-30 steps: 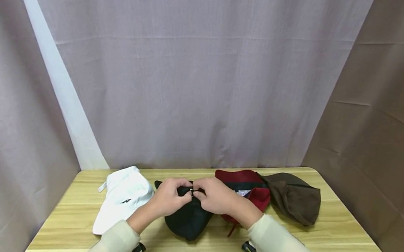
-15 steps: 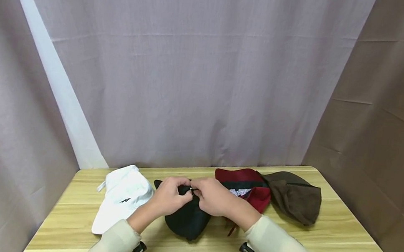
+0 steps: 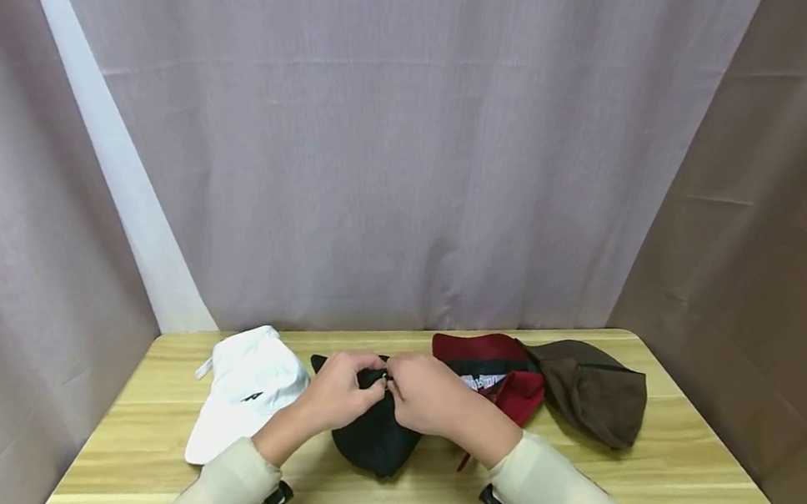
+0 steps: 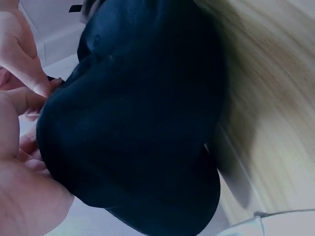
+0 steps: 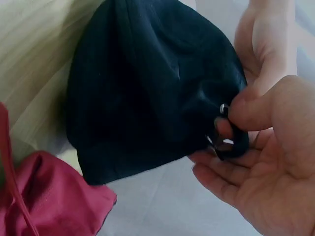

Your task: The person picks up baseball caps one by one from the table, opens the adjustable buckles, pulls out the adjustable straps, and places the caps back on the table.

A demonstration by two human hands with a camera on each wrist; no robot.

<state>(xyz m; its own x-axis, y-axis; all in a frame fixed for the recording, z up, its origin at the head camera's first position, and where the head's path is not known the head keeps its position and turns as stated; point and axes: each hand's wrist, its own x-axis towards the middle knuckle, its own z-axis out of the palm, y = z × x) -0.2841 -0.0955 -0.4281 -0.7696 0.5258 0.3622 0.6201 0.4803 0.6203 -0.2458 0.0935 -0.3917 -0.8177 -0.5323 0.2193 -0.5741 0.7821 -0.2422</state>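
A black cap [image 3: 376, 442] is between my two hands at the middle of the table. My left hand [image 3: 341, 391] pinches its edge from the left. From the right, my right hand [image 3: 429, 395] pinches the strap by the small opening. The right wrist view shows the strap [image 5: 240, 143] looped at my right fingers, with a small metal buckle [image 5: 224, 109] at the thumb tip. Most of the left fingers are hidden behind the cap there. In the left wrist view, the crown of the black cap [image 4: 133, 108] fills the middle, its brim pointing down.
A white cap [image 3: 254, 389] lies left of the hands on the wooden table [image 3: 151, 398]. To the right is a red cap [image 3: 486, 349], partly behind my right wrist, touching a brown cap [image 3: 604, 403]. Grey curtain [image 3: 385, 157] hangs behind the table.
The right hand's fingers have shifted slightly at the strap. The black cap stays in both hands; the other caps lie as before. The head view has tilted slightly.
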